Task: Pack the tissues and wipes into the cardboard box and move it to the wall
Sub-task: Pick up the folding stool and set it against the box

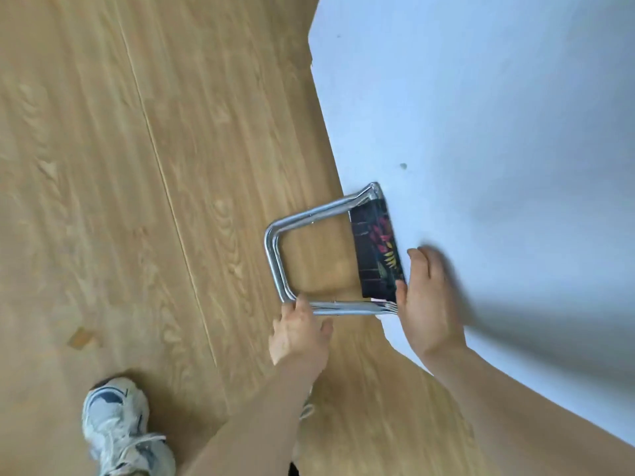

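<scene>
While both hands grip, folded stool (pixel 330 249) – chrome frame, dark patterned seat

The floor (pixel 137 201) is laid in light tan wood-grain boards, with darker brown streaks and knots running along each plank. A small darker brown patch (pixel 79 337) is seen on one board. The wall (pixel 498 115) is painted a pale bluish white, marked by two small grey-green specks. The folded stool (pixel 330 249) is framed in shiny silver tubing, and its cloth seat (pixel 376 250) is black, printed with leaf shapes in pink, red, yellow and green. The shoe (pixel 120 427) is white and pale grey, with dark blue panels and white laces.
</scene>
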